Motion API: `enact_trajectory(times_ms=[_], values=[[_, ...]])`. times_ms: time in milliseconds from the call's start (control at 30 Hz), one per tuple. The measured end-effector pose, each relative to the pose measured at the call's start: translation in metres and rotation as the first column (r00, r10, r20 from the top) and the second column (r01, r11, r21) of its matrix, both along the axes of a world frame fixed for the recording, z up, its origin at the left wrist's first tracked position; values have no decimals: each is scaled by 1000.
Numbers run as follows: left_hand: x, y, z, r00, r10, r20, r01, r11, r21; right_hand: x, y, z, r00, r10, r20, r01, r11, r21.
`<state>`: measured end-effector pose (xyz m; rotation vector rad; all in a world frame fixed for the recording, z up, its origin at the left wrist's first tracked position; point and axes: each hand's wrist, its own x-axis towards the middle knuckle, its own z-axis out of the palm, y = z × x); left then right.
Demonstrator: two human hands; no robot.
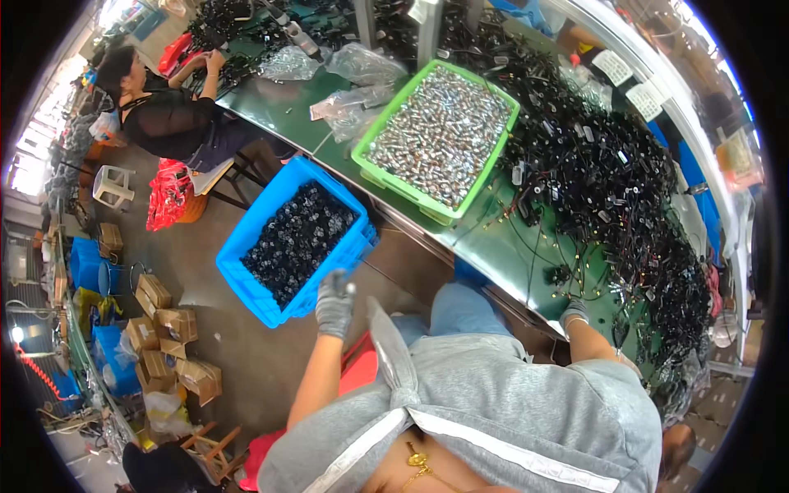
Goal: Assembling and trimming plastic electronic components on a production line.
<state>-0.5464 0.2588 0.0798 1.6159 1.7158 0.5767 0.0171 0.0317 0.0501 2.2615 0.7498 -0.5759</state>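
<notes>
My left hand (pixel 335 306), in a grey glove, is raised beside the near right rim of a blue bin (pixel 245 289). Its fingers point away from me and look apart, slightly blurred, with nothing visible in them. Inside the bin lie many small black parts with clear pieces (pixel 300 242). My right hand (pixel 574 312), also gloved in grey, is at the near edge of the green table (pixel 514 271). Thin black cables (pixel 567 283) with small gold-coloured ends lie just beyond it. The right fingers are too small and partly hidden to show whether they grip a cable.
A green tray (pixel 403 191) full of small shiny metal parts stands on the table. A large heap of black cables (pixel 608 172) covers the right side. Clear plastic bags (pixel 357 90) lie farther back. Another person (pixel 173 115) sits at the far left; cardboard boxes (pixel 177 324) are on the floor.
</notes>
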Motion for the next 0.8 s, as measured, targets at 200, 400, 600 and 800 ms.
enact_trajectory(times_ms=[200, 400, 600, 800], values=[[-43, -30, -100, 507, 555, 660, -355, 832, -427, 65, -39, -93, 930, -353, -103, 362, 830, 424], [-97, 9, -153, 534, 680, 502, -354, 719, -598, 25, 52, -67, 977, 137, 160, -196, 874, 445], [-37, 135, -33, 612, 580, 538, -379, 812, -444, -74, 241, 54, 893, 200, -402, 387, 113, 915], [68, 255, 74, 791, 337, 511, -203, 932, -302, -131, 358, 100, 822, 562, -92, -45, 225, 973]])
